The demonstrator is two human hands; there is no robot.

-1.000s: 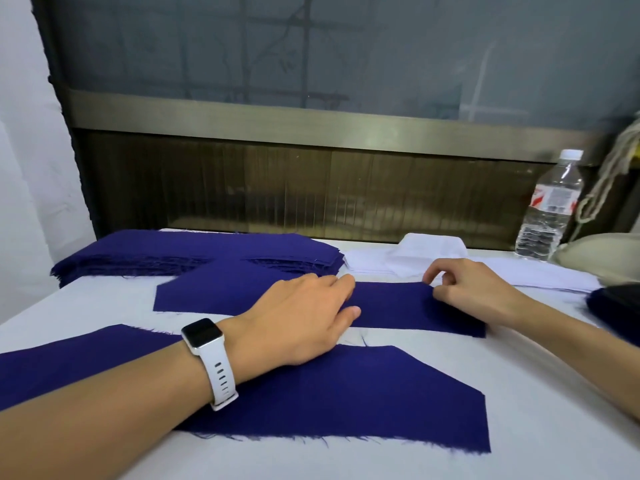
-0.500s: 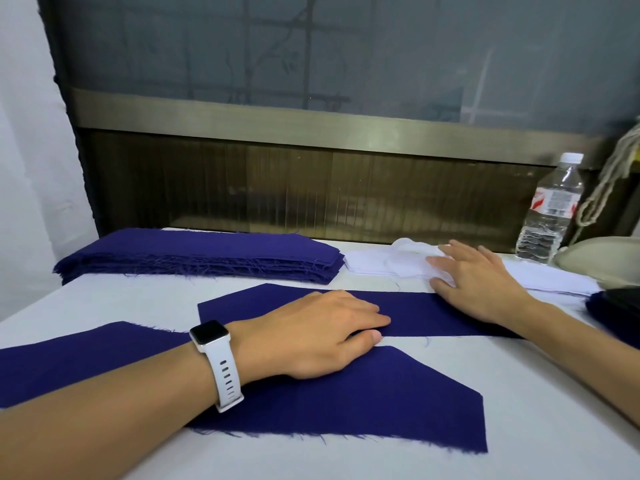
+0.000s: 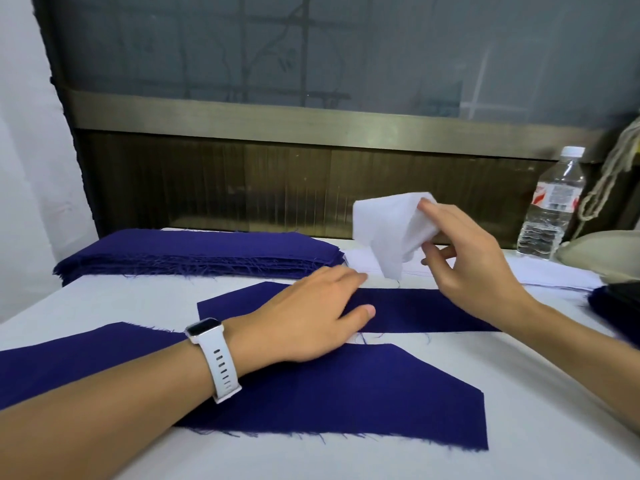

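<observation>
Fabric [image 3: 391, 230] partly behind right hand [image 3: 474, 258]

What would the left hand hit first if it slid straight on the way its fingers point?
Likely the hanging tip of the white piece that the right hand pinches, just beyond the left hand; depth is unclear, so it may slide under it to the white stack.

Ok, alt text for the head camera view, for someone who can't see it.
A right hand holds up a white fabric piece over a table, while the left hand rests on a navy fabric strip. A navy stack and water bottle sit behind.
</observation>
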